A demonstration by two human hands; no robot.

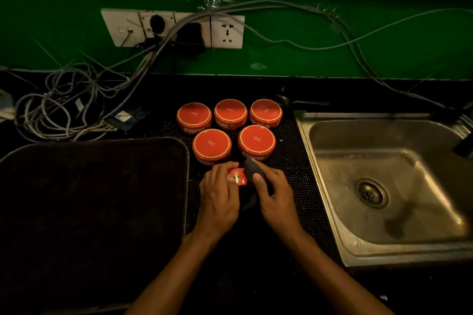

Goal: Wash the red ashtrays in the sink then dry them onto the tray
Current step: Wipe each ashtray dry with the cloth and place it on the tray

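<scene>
Several red ashtrays stand upside down on a black dotted mat [294, 158], three in a back row [230, 111] and two in front [256, 141]. Just before them my left hand [220, 197] grips another red ashtray [237, 177], mostly hidden by my fingers. My right hand [275, 194] holds a dark cloth [252, 170] and presses it against that ashtray. The steel sink [384, 181] lies to the right, with no water running. A dark tray [89, 199] sits at the left with nothing on it.
A tangle of grey cables [64, 110] lies on the counter at the back left, running up to wall sockets [174, 28] on the green wall. A spoon [294, 102] lies behind the sink's left corner.
</scene>
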